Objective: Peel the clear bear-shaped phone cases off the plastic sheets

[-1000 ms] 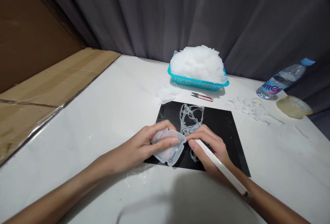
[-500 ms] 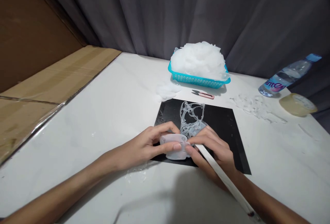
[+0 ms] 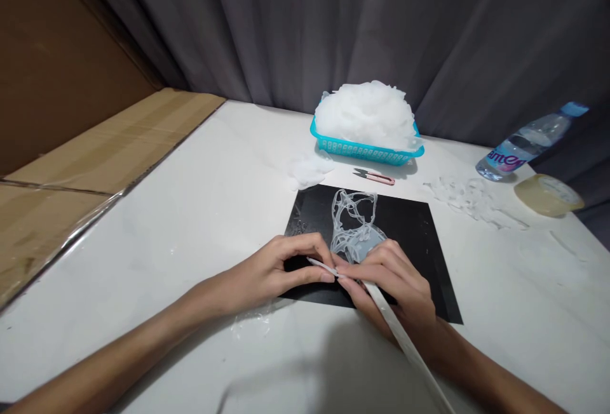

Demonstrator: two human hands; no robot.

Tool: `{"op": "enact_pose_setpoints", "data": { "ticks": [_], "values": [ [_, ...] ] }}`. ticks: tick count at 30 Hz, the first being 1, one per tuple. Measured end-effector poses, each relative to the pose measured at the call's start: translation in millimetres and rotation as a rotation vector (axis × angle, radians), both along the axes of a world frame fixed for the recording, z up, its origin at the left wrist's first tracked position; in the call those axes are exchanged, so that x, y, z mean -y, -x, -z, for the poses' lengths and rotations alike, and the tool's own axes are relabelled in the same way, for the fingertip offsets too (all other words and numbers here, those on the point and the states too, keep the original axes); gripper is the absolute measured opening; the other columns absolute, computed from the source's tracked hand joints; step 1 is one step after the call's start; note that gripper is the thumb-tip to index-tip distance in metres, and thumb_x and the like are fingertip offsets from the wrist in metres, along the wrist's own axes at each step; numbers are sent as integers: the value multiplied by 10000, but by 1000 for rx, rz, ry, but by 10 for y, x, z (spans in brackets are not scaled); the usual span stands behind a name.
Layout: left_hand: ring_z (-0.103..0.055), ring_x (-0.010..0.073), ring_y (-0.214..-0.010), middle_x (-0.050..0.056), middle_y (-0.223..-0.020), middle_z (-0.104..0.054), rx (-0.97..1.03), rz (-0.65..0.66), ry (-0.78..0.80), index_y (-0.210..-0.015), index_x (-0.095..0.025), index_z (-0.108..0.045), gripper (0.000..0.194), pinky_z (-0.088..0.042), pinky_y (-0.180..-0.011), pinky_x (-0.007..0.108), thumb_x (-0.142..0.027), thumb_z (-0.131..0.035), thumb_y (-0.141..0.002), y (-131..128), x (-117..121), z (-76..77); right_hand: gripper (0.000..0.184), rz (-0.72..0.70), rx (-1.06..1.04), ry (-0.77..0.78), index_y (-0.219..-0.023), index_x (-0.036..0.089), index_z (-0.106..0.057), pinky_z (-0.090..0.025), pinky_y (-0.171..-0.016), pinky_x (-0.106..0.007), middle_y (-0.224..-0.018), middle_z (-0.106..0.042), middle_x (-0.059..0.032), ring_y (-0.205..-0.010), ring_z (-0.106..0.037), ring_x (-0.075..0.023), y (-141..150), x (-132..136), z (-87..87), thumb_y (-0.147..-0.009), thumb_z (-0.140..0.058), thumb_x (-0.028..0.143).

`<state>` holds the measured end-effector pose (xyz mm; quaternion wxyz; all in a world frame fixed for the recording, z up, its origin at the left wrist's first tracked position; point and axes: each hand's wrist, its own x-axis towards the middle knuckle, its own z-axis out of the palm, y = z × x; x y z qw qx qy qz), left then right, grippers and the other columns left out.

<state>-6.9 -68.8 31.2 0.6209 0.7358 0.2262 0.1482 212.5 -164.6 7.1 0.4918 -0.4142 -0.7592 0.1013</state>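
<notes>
Over a black mat [image 3: 414, 230], a thin translucent white piece [image 3: 321, 265] is held nearly edge-on between my two hands. My left hand [image 3: 281, 265] pinches it between thumb and fingers from the left. From the right, the thumb and fingertips of my right hand [image 3: 398, 280] close on its other end. A long, flat white stick [image 3: 403, 334] also lies in my right hand, slanting down past the wrist; its front end is hidden by the fingers. Just beyond my fingertips, a tangle of clear stringy scraps [image 3: 347, 233] rests on the mat beside a greyish translucent piece [image 3: 374, 239].
A turquoise basket [image 3: 366, 150] heaped with white translucent pieces [image 3: 366, 112] stands at the back. Before it lie pink-handled thread snips [image 3: 376, 177] and loose white pieces [image 3: 309, 173]. Scraps [image 3: 469, 198], a water bottle [image 3: 527, 144] and a tape roll [image 3: 548, 195] are at right; cardboard [image 3: 95, 147] at left.
The translucent piece has turned from showing its flat face to nearly edge-on. My fingertips have come closer together around it. The white stick has tilted slightly with my right hand.
</notes>
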Motion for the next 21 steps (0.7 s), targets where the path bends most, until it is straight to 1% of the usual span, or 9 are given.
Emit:
{"op": "enact_pose_setpoints", "data": {
  "ticks": [3,6,7,10,13,15,17,19,21],
  "values": [
    [-668,199,-1164,41,-1252,-709,-59,-45,-158,-1184,-249,-656,166,-502,-1022,329,-345,-632,-1051,-6,30,32,165,59,-52,12,-1050,190,-727,-468,-694,-333,-830,-696,-25,-729,-590,-167,-52,-90,-67,-939,-696,71],
    [-599,213,-1238,57,-1318,-640,-110,-70,-334,-1269,-266,-591,224,-460,-1082,359,-360,-598,-1066,-35,77,79,51,312,-128,91,-958,209,-733,-470,-684,-327,-857,-701,-30,-757,-621,-183,-381,-261,-156,-954,-701,168],
    [-581,218,-1256,61,-1335,-625,-131,-62,-379,-1280,-271,-579,227,-451,-1092,367,-366,-580,-1074,-53,93,94,27,445,-145,80,-942,213,-737,-473,-704,-337,-863,-703,-35,-767,-627,-193,-576,-330,-174,-955,-715,219],
    [-555,243,-1266,68,-1355,-606,-212,-36,-510,-1347,-291,-561,292,-446,-1084,390,-411,-557,-1081,-127,132,132,138,802,-132,-92,-909,193,-746,-461,-768,-391,-875,-709,-90,-815,-631,-246,-1355,-521,-155,-937,-733,327],
    [-551,281,-1239,83,-1356,-591,-280,-37,-661,-1469,-326,-522,472,-457,-1057,427,-509,-600,-1041,-212,149,167,193,1035,66,-130,-841,166,-733,-404,-766,-435,-767,-608,-95,-718,-519,-241,-2122,-618,-50,-908,-735,347],
    [-570,288,-1169,87,-1303,-599,-309,-42,-752,-1529,-346,-488,582,-478,-1009,437,-571,-621,-1009,-257,146,191,196,1064,162,-62,-845,157,-740,-389,-771,-446,-745,-561,-80,-715,-491,-242,-2422,-618,13,-895,-743,346],
    [-589,283,-1079,87,-1212,-620,-310,-49,-832,-1484,-324,-549,581,-495,-943,424,-609,-634,-985,-281,134,209,233,1022,208,-33,-862,146,-754,-393,-763,-444,-738,-564,-80,-711,-496,-245,-2490,-594,34,-917,-712,368],
    [-607,272,-1033,82,-1137,-642,-286,-51,-884,-1311,-270,-660,436,-492,-917,407,-575,-630,-1001,-278,114,217,280,908,223,4,-897,147,-770,-418,-747,-423,-766,-622,-92,-721,-542,-245,-2357,-574,11,-957,-660,397],
    [-630,251,-1020,73,-1098,-664,-253,-53,-887,-1144,-228,-686,272,-487,-918,385,-467,-592,-1052,-248,83,215,293,725,226,84,-950,170,-777,-458,-755,-391,-854,-699,-92,-784,-624,-241,-2090,-567,-21,-1004,-609,403]
  ]
}}
